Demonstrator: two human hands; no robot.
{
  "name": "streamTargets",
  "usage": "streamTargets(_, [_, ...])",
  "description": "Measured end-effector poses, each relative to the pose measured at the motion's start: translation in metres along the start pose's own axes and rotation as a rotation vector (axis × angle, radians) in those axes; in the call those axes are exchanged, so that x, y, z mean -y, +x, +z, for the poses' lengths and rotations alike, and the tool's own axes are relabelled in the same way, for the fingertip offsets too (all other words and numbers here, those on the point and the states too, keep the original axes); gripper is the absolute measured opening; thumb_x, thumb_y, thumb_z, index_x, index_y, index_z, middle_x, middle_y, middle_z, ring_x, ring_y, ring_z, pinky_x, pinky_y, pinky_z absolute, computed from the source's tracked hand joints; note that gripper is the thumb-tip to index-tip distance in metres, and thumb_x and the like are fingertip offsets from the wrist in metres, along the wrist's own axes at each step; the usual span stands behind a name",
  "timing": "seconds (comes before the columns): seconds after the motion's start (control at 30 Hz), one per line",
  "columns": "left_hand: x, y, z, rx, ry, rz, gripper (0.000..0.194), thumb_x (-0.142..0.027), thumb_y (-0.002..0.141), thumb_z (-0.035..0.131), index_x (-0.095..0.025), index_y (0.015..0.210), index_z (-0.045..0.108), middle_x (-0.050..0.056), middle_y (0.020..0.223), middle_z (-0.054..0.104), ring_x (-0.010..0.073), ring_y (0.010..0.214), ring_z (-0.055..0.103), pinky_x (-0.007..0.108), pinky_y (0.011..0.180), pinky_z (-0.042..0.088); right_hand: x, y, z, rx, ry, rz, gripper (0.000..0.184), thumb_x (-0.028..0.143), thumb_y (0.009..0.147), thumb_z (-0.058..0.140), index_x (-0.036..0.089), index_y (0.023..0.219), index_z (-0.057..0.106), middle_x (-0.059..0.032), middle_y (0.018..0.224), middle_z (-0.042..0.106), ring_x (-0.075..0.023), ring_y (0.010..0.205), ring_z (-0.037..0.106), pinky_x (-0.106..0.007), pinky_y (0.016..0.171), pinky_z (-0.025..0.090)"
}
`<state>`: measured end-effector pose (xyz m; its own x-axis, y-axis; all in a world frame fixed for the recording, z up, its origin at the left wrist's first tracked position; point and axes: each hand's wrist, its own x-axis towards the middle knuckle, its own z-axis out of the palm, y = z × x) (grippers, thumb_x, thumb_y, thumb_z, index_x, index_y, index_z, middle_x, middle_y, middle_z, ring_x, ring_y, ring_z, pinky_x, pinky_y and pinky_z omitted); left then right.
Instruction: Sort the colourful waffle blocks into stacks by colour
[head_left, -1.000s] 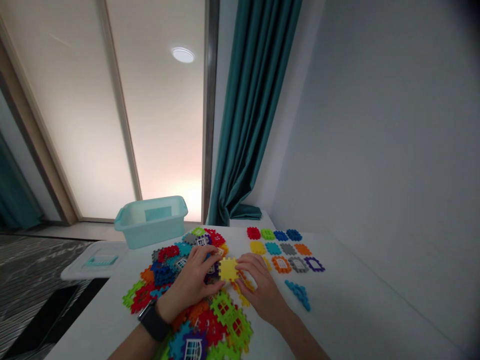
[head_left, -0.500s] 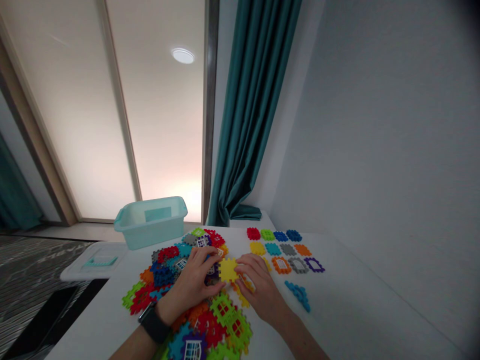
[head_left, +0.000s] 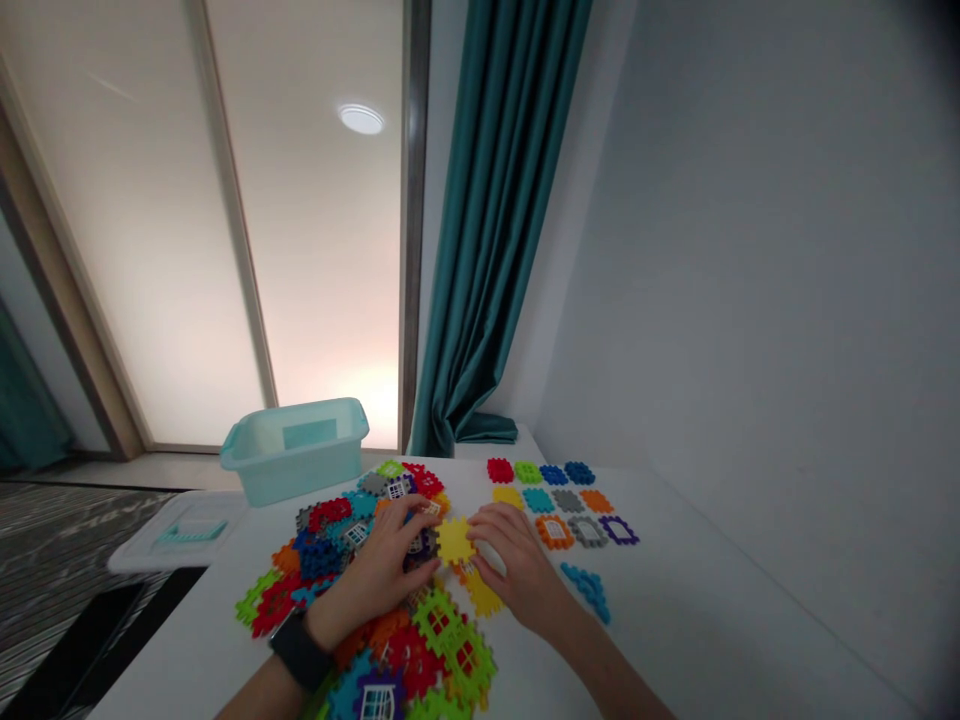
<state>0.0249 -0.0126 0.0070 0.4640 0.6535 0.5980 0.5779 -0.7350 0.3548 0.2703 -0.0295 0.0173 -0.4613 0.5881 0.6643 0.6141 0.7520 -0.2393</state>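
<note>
A yellow notched building tile (head_left: 455,542) is held between my two hands, above the table. My left hand (head_left: 386,560), with a dark watch (head_left: 298,648) on its wrist, grips the tile's left side with thumb and fingertips. My right hand (head_left: 516,560) has its fingertips at the tile's right edge. Below lies another yellow tile (head_left: 484,596), partly covered by the right hand. Around and under my left hand spreads a heap of interlocking tiles, with a red tile (head_left: 414,655) and green window tiles (head_left: 465,655) near the front.
Beyond my right hand, tiles lie in rows, among them a red tile (head_left: 500,471) and a purple frame (head_left: 620,530). A blue piece (head_left: 588,592) lies nearer on the white table (head_left: 675,630). At the back left stand a teal bin (head_left: 296,482) and its lid (head_left: 176,530).
The view has shifted slightly. My right hand has drawn a little away from the yellow tile below, showing more of it. Both hands stay at the held tile.
</note>
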Motion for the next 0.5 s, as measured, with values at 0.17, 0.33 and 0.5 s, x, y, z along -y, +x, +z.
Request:
streamTargets(0.17, [0.001,0.006,0.003,-0.017,0.030,0.020,0.044,-0.015,0.079,0.072,-0.025,0.120,0.060,0.010,0.129,0.055,0.0297,0.123,0.054,0.047,0.104,0.048,-0.004,-0.002,-0.004,0.005,0.013,-0.009,0.024,0.011,0.089,0.060,0.025,0.109,0.060,-0.0075,0.114,0.069,-0.0258,0.114,0.061,-0.050,0.102,0.050])
streamTargets(0.33, [-0.007,0.022,0.003,0.025,0.071,0.053,0.041,-0.018,0.077,0.073,-0.025,0.115,0.062,0.010,0.128,0.057,0.0310,0.121,0.055,0.048,0.103,0.047,-0.017,-0.004,-0.012,0.033,0.000,-0.002,0.027,0.013,0.087,0.064,0.025,0.111,0.060,-0.0071,0.115,0.069,-0.0263,0.117,0.060,-0.049,0.103,0.050])
streamTargets(0.5, [-0.010,0.050,0.013,0.082,0.136,0.070,0.031,-0.025,0.081,0.074,-0.025,0.111,0.066,0.008,0.124,0.058,0.0296,0.116,0.057,0.049,0.104,0.043,-0.045,-0.002,-0.022,0.071,-0.024,0.015,0.027,0.012,0.087,0.063,0.025,0.110,0.060,-0.0068,0.115,0.068,-0.0261,0.118,0.059,-0.051,0.105,0.046])
